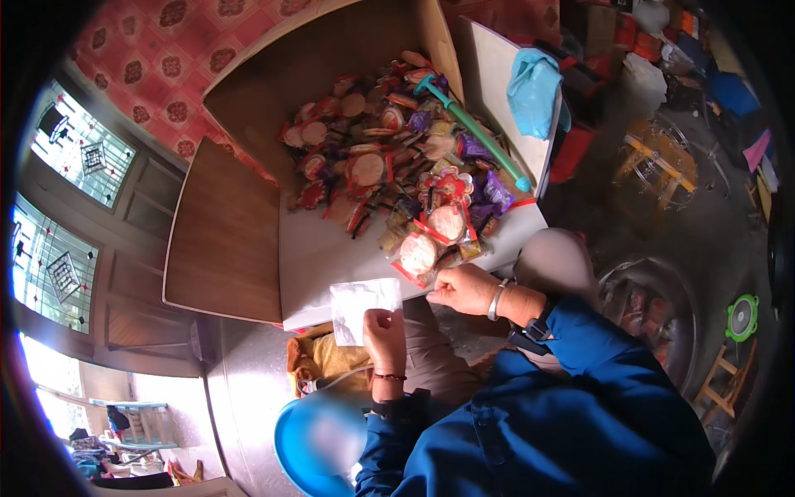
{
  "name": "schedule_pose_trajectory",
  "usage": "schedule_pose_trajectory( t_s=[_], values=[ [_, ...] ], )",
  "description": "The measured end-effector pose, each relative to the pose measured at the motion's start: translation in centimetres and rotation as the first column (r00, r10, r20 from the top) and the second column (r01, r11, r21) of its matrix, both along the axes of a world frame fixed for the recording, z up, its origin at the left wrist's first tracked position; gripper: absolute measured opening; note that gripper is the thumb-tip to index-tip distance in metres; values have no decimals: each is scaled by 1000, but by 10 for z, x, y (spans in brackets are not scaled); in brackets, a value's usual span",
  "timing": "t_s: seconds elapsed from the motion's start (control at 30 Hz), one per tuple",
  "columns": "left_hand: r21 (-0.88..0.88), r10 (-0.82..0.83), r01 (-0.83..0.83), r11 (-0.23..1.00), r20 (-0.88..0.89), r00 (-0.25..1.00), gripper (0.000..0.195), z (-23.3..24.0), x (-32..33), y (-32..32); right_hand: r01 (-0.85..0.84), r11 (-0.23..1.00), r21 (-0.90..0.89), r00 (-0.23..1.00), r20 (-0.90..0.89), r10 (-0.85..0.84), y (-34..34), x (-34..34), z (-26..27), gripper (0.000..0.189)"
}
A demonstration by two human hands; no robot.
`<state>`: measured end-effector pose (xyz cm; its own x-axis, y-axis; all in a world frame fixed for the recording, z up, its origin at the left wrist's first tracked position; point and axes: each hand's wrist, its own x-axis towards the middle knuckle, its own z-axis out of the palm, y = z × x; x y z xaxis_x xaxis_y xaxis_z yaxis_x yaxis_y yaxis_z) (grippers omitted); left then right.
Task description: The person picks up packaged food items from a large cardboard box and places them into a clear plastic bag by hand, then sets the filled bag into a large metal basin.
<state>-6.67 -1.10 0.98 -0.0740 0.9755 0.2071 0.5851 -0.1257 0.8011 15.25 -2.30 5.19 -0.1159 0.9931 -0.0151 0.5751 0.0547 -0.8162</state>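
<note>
My left hand grips a clear plastic bag by its edge, in front of the box. The bag looks flat. To the right, my right hand has its fingers curled close together beside wrapped round crackers; whether anything small is between the fingertips cannot be told. A round wrapped cracker and another wrapped cracker lie just beyond it. Behind them spreads a heap of wrapped snacks, with purple packets among them, inside a large cardboard box whose near side is folded down.
A green plastic tube with a handle lies across the heap's right side. A light blue cloth hangs over the right flap. The left flap stands out. A blue basin is beside my left forearm; a large round tub stands at right.
</note>
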Motion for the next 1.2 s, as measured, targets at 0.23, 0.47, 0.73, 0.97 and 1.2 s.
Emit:
schedule_pose_trajectory(
  t_s=[0.23,0.47,0.73,0.97,1.2],
  values=[
    [-101,-188,190,977,35,982,23,25,40,-29,-65,990,-127,997,-49,60,0,-6,7,39],
    [62,-146,135,989,213,966,19,12,35,-27,-1,997,-76,998,-60,-3,4,-4,-2,28],
    [174,21,-65,983,244,970,6,5,15,-15,76,992,-103,993,-80,-85,10,-1,-13,23],
    [187,25,-69,980,226,974,5,14,13,-15,291,953,-90,953,122,-279,26,-6,-38,31],
    [128,49,-86,988,269,962,6,6,10,-15,310,823,-477,873,-201,-445,28,-30,-15,36]
  ],
)
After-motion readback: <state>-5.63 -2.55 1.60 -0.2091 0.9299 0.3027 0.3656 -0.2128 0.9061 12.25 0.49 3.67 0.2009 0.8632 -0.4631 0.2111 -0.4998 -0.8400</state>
